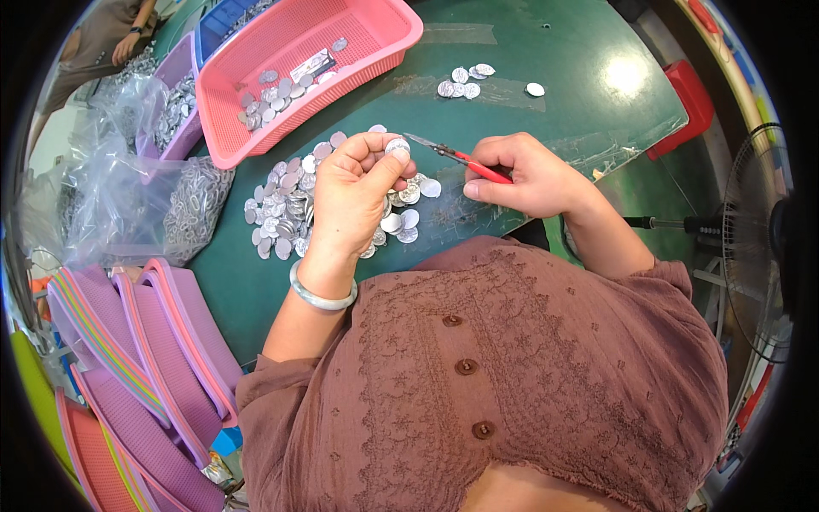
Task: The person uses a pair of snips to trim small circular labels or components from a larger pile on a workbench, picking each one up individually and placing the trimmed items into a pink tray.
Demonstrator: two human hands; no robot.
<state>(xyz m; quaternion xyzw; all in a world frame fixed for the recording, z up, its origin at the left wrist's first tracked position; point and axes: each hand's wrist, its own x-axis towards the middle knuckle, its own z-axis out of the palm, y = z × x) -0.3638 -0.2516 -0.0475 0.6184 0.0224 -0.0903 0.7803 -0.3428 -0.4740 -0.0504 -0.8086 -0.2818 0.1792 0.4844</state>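
Observation:
Between thumb and fingers of my left hand is a round silver metal disc. My right hand is closed around the red handles of small pliers, whose narrow tips point left, close to the disc. Whether the tips touch it I cannot tell. Beneath and around my left hand, a pile of similar silver discs lies on the green table; some show a raised pattern and others look plain. Farther off on the table are a small group of discs and a single disc.
A pink basket with some discs stands beyond the pile. Left of it are a purple basket of metal parts and a clear bag of metal links. Stacked purple baskets sit at lower left, a fan at right. Another person's hand shows far left.

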